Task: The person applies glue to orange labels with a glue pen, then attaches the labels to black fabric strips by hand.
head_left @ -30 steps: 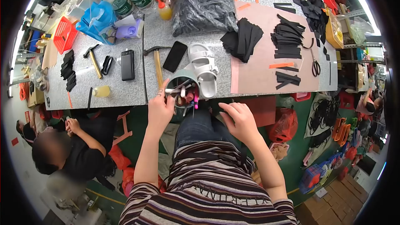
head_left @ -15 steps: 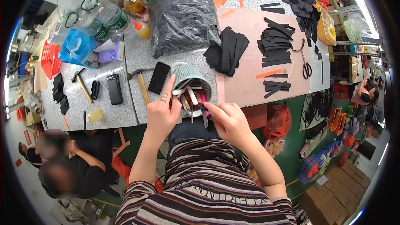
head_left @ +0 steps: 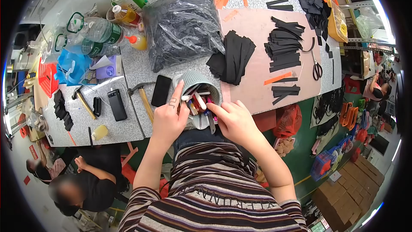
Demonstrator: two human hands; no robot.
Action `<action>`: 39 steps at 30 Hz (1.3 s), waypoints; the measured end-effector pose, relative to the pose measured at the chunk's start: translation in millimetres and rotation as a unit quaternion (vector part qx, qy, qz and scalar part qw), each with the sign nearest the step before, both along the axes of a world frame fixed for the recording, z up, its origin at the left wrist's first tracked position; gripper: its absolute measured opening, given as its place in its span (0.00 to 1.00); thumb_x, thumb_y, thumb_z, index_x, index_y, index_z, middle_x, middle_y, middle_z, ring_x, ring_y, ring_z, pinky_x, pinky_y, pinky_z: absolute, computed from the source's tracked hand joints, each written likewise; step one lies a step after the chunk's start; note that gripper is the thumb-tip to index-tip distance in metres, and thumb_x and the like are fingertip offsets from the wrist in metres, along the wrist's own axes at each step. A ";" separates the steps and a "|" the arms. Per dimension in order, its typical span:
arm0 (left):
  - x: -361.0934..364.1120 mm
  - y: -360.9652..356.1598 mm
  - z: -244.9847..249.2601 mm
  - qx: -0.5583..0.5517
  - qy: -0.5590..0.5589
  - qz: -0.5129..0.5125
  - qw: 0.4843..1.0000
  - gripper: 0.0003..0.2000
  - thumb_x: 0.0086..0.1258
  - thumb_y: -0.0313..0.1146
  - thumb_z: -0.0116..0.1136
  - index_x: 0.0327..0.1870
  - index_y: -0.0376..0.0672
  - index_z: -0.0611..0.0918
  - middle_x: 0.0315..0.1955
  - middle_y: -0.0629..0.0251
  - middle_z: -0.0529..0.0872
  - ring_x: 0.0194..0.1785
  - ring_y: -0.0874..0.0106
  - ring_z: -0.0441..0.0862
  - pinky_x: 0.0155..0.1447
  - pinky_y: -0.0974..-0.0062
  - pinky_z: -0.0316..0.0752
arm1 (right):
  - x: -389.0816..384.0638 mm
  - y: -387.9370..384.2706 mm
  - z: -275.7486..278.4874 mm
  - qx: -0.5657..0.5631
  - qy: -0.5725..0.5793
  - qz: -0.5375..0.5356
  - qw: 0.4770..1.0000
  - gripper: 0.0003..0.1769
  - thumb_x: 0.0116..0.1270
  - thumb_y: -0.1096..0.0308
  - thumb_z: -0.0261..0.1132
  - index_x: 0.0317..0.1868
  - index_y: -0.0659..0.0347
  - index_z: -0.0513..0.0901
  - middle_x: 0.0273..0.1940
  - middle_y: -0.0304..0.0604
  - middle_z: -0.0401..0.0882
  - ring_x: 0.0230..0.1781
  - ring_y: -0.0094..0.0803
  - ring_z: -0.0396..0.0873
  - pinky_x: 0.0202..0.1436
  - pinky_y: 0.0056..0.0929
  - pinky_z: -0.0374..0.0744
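Note:
A grey-green pen cup (head_left: 196,77) lies tipped at the table's front edge, its mouth facing me. White, purple and other pens (head_left: 200,101) crowd inside it, and a grey metal strip (head_left: 211,123) sticks out. My left hand (head_left: 169,118) grips the cup's left side, index finger stretched along the wall and thumb by the rim. At the right of the mouth, my right hand (head_left: 235,121) reaches in with its index finger among the pens; thumb and finger are apart. Just left of the cup lies a black phone (head_left: 162,90), beside a hammer (head_left: 145,99).
Behind the cup sits a clear bag of black strips (head_left: 182,28). Black fabric strips (head_left: 235,56) and scissors (head_left: 317,69) lie on a pinkish board (head_left: 257,90). Bottles (head_left: 101,30) stand at the back left. Another person (head_left: 96,180) sits at the lower left.
The view has shifted slightly. The pens sit differently in the cup, with more colours showing. A thin pointed piece no longer hangs from the mouth. Both hands stay at the cup.

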State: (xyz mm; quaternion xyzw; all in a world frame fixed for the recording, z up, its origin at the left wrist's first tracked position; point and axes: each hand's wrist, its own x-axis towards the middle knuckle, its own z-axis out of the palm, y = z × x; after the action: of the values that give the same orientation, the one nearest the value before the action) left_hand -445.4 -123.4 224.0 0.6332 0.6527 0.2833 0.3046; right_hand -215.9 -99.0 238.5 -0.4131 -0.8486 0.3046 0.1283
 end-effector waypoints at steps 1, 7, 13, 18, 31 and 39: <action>-0.4 2.4 -0.6 -0.002 -0.002 -0.003 1.000 0.28 0.70 0.25 0.59 0.74 0.37 0.76 0.19 0.52 0.81 0.20 0.60 0.81 0.30 0.63 0.75 | 1.0 3.4 -3.5 -0.007 -0.002 0.009 1.000 0.30 0.60 0.79 0.66 0.66 0.59 0.79 0.33 0.41 0.77 0.34 0.41 0.78 0.42 0.39 0.72; -6.1 10.7 -15.4 -0.091 -0.123 0.040 0.987 0.26 0.73 0.25 0.56 0.74 0.37 0.76 0.21 0.56 0.84 0.21 0.72 0.83 0.30 0.70 0.76 | -4.1 18.1 -1.7 -0.071 0.074 -0.077 0.992 0.41 0.64 0.80 0.65 0.79 0.61 0.68 0.30 0.41 0.78 0.30 0.42 0.78 0.42 0.38 0.73; -9.6 20.4 -18.4 -0.178 -0.252 0.101 0.946 0.24 0.77 0.24 0.53 0.74 0.37 0.76 0.27 0.67 0.88 0.24 0.83 0.81 0.28 0.78 0.77 | 19.9 1.8 -15.6 -0.098 0.146 -0.198 0.964 0.40 0.64 0.81 0.66 0.79 0.59 0.69 0.27 0.41 0.75 0.25 0.38 0.72 0.40 0.37 0.74; -19.5 22.3 -29.4 -0.157 -0.312 0.121 0.929 0.24 0.79 0.25 0.55 0.75 0.35 0.74 0.37 0.66 0.89 0.26 0.83 0.82 0.26 0.81 0.76 | 45.2 -30.9 -32.4 -0.113 0.036 -0.181 0.976 0.38 0.65 0.79 0.67 0.77 0.60 0.70 0.31 0.45 0.80 0.31 0.44 0.78 0.42 0.41 0.76; -127.8 222.1 -64.2 0.120 -0.304 0.251 0.911 0.10 0.84 0.35 0.51 0.51 0.37 0.80 0.30 0.60 0.87 0.25 0.72 0.85 0.28 0.74 0.80 | 82.9 -103.5 -59.4 -0.197 -0.091 -0.181 0.959 0.33 0.71 0.70 0.66 0.75 0.59 0.70 0.42 0.54 0.85 0.42 0.51 0.84 0.47 0.47 0.78; -110.5 367.0 -127.4 0.062 -0.359 0.318 0.875 0.13 0.85 0.36 0.50 0.58 0.36 0.74 0.31 0.50 0.89 0.28 0.63 0.90 0.31 0.68 0.87 | 95.7 -123.6 -60.4 -0.215 -0.102 -0.255 0.937 0.35 0.69 0.70 0.68 0.75 0.59 0.71 0.38 0.52 0.83 0.36 0.48 0.82 0.45 0.45 0.77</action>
State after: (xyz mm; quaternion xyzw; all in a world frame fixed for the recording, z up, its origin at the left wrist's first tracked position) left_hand -555.9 243.6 96.6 0.2641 0.6456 0.6126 0.3717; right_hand -120.1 -222.6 178.1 -0.6624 -0.6375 0.3928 0.0226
